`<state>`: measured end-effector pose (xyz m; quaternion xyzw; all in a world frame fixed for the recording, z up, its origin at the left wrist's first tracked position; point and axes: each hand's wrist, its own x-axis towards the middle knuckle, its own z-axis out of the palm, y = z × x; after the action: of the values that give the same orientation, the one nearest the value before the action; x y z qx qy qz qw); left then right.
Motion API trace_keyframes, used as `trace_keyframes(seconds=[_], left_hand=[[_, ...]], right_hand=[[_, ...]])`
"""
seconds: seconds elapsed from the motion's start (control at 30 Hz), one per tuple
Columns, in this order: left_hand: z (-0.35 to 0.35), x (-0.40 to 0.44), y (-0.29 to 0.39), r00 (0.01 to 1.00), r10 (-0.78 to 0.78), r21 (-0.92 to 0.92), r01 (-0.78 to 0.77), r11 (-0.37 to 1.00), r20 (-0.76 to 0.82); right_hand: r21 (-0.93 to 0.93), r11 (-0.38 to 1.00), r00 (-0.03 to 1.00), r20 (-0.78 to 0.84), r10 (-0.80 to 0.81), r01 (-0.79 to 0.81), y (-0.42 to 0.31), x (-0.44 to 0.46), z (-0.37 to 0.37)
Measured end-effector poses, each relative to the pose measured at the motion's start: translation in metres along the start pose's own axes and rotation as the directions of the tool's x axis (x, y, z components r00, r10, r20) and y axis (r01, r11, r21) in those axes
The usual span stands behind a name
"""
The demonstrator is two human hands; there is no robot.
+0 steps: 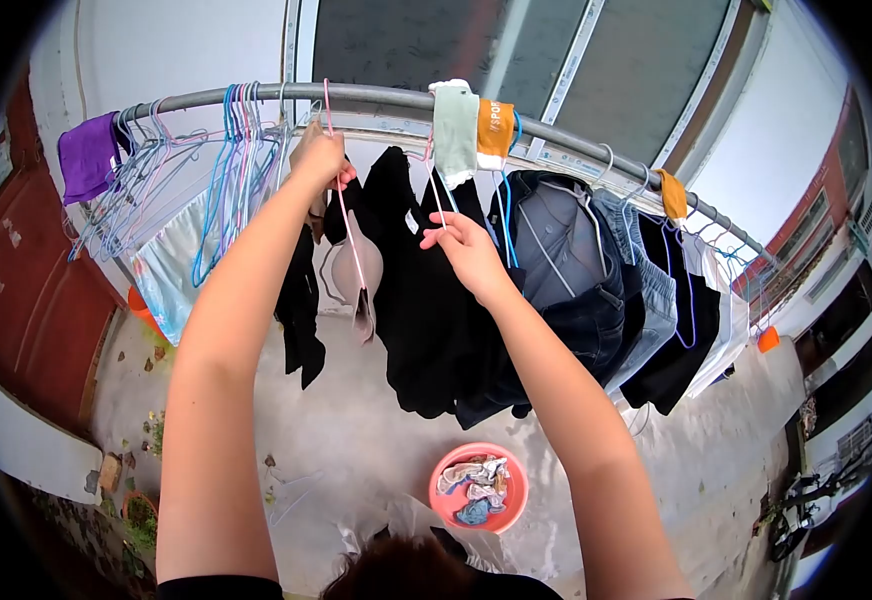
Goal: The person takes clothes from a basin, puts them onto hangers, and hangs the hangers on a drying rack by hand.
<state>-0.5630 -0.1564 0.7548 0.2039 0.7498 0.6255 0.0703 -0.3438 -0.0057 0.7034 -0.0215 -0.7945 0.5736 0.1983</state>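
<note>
My left hand is raised just under the metal rail, its fingers closed around a pink hanger and dark fabric. From that hanger hangs a beige bra. My right hand is held lower, thumb and fingers pinched on the thin wire of a light hanger in front of a black garment. Between the two hands the black cloth hangs down from the rail. A pale green sock lies over the rail above my right hand.
Empty hangers and a purple cloth hang at the left. Jeans, a black garment and mustard socks hang at the right. Below, a pink basin with wet-looking clothes stands on the concrete floor.
</note>
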Motion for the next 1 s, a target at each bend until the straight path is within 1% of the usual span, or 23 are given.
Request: trace_keyframes(seconds=[0.03, 0.1, 0.13, 0.27, 0.3, 0.37, 0.4, 0.47, 0.5, 0.53, 0.57, 0.6, 0.63, 0.67, 0.7, 0.77, 0.8, 0.83, 0.87, 0.9, 0.93, 0.97, 1.0], left_hand=[[-0.002, 0.001, -0.005, 1.0, -0.006, 0.016, 0.006, 1.0, 0.011], [-0.006, 0.003, -0.015, 0.999, -0.021, 0.05, 0.02, 0.999, 0.027], [-0.007, 0.005, -0.019, 0.999, -0.032, 0.013, 0.032, 0.999, 0.012], [-0.012, 0.005, -0.026, 0.994, -0.071, 0.01, 0.07, 0.997, 0.089], [-0.012, 0.003, -0.028, 0.996, -0.06, -0.019, 0.062, 0.998, 0.061], [-0.008, -0.005, -0.029, 0.999, -0.044, -0.072, 0.045, 0.996, 0.01], [-0.008, -0.009, -0.031, 0.999, -0.033, -0.064, 0.033, 0.997, 0.003], [-0.01, -0.017, -0.032, 1.0, -0.008, -0.05, 0.007, 0.999, -0.011], [-0.011, -0.022, -0.032, 0.996, 0.063, 0.027, -0.062, 0.998, -0.056], [-0.013, -0.026, -0.034, 0.987, 0.134, 0.111, -0.124, 0.986, -0.09], [-0.012, -0.03, -0.039, 0.973, 0.203, 0.197, -0.178, 0.964, -0.112], [-0.014, -0.03, -0.05, 0.862, 0.469, 0.479, -0.334, 0.812, -0.194], [-0.015, -0.051, -0.046, 0.812, 0.542, 0.517, -0.375, 0.769, -0.217], [-0.016, -0.072, -0.042, 0.755, 0.624, 0.553, -0.439, 0.708, -0.2], [-0.015, -0.104, -0.033, 0.673, 0.719, 0.525, -0.556, 0.644, -0.171], [-0.009, -0.167, -0.027, 0.614, 0.772, 0.323, -0.706, 0.63, -0.164], [-0.006, -0.193, -0.042, 0.584, 0.794, 0.244, -0.756, 0.607, -0.165], [0.001, -0.221, -0.064, 0.594, 0.786, 0.124, -0.778, 0.615, -0.17], [0.007, -0.251, -0.083, 0.624, 0.774, 0.123, -0.765, 0.633, -0.107], [0.016, -0.28, -0.1, 0.681, 0.732, 0.078, -0.73, 0.679, -0.004], [0.03, -0.303, -0.119, 0.685, 0.722, 0.018, -0.726, 0.687, 0.092], [0.039, -0.328, -0.138, 0.767, 0.593, 0.0, -0.612, 0.791, 0.244], [0.052, -0.348, -0.149, 0.834, 0.378, -0.005, -0.411, 0.912, 0.401]], right_hand=[[0.016, 1.0, 1.0, 0.018, -0.003, 0.002, -0.004, -0.002, 0.0], [0.028, 0.999, 1.0, -0.02, -0.015, 0.016, -0.003, -0.003, 0.004], [0.035, 0.999, 0.999, -0.038, -0.022, 0.023, -0.004, -0.003, 0.008], [-0.038, 0.994, 0.989, -0.108, -0.105, 0.102, -0.011, 0.002, 0.036], [-0.023, 0.994, 0.987, -0.117, -0.113, 0.111, -0.009, 0.008, 0.045], [-0.033, 0.99, 0.959, -0.246, -0.144, 0.14, -0.021, 0.014, 0.064], [-0.021, 0.992, 0.953, -0.276, -0.126, 0.125, -0.018, 0.02, 0.07], [-0.123, 0.983, 0.947, -0.275, -0.166, 0.137, -0.015, 0.022, 0.079], [-0.192, 0.969, 0.943, -0.264, -0.203, 0.155, -0.017, 0.02, 0.082], [-0.159, 0.987, 0.99, -0.139, -0.036, 0.014, -0.024, 0.014, 0.08], [-0.224, 0.968, 0.976, -0.157, -0.151, 0.113, -0.017, 0.014, 0.08], [-0.288, 0.936, 0.951, -0.172, -0.257, 0.202, -0.007, 0.014, 0.08], [-0.352, 0.895, 0.917, -0.186, -0.354, 0.274, -0.007, 0.005, 0.081], [-0.249, 0.948, 0.949, -0.196, -0.249, 0.197, -0.007, -0.011, 0.072], [-0.202, 0.958, 0.947, -0.207, -0.245, 0.203, -0.011, -0.031, 0.062], [0.099, 0.98, 0.973, -0.172, -0.156, 0.174, -0.013, -0.083, 0.04], [0.2, 0.978, 0.994, -0.102, -0.044, 0.064, -0.013, -0.116, 0.026], [0.294, 0.955, 0.998, -0.026, 0.051, -0.041, -0.01, -0.15, 0.01], [0.326, 0.936, 0.991, 0.007, 0.136, -0.131, 0.0, -0.184, -0.003], [0.346, 0.902, 0.965, 0.042, 0.259, -0.257, 0.015, -0.219, -0.016], [0.252, 0.89, 0.922, 0.023, 0.387, -0.38, 0.035, -0.255, -0.028], [0.188, 0.881, 0.891, -0.054, 0.45, -0.433, 0.062, -0.294, -0.036], [0.124, 0.865, 0.856, -0.129, 0.5, -0.486, 0.088, -0.332, -0.043]])
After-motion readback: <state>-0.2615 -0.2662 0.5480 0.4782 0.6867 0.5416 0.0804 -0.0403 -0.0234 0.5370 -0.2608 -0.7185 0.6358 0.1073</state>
